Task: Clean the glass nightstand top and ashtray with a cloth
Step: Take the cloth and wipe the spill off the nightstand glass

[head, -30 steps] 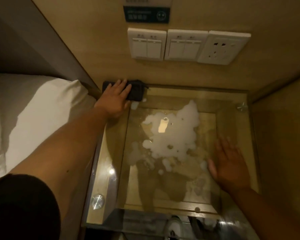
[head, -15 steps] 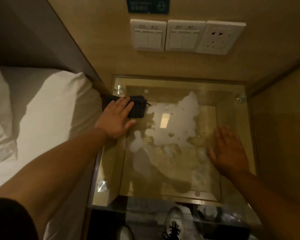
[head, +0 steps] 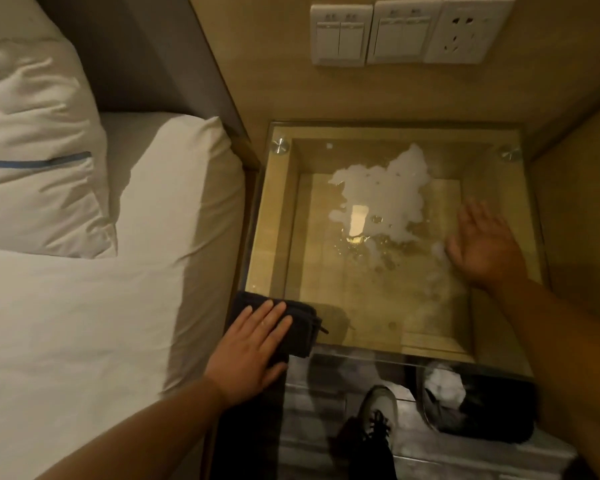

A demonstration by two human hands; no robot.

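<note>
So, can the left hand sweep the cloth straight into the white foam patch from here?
Probably yes: the left hand presses the dark cloth at the near-left corner, and only bare glass lies before the foam.

Under our hands the worktop (head: 492, 344) is clear, glossy glass, smooth enough to throw back a lamp glare, laid over pale matt wood. Beyond our right hand (head: 484, 249) a white patch (head: 385, 199) looks wet and frothy, perhaps foam. Past it, two brushed metal studs (head: 280, 146) shine dully. Beneath our left hand (head: 248, 351) lies a dark cloth (head: 300, 332), soft and matt. Left of that hand, the bed sheet (head: 84, 323) is white, creased cotton-like fabric. The wall switches (head: 342, 34) look like smooth plastic.
</note>
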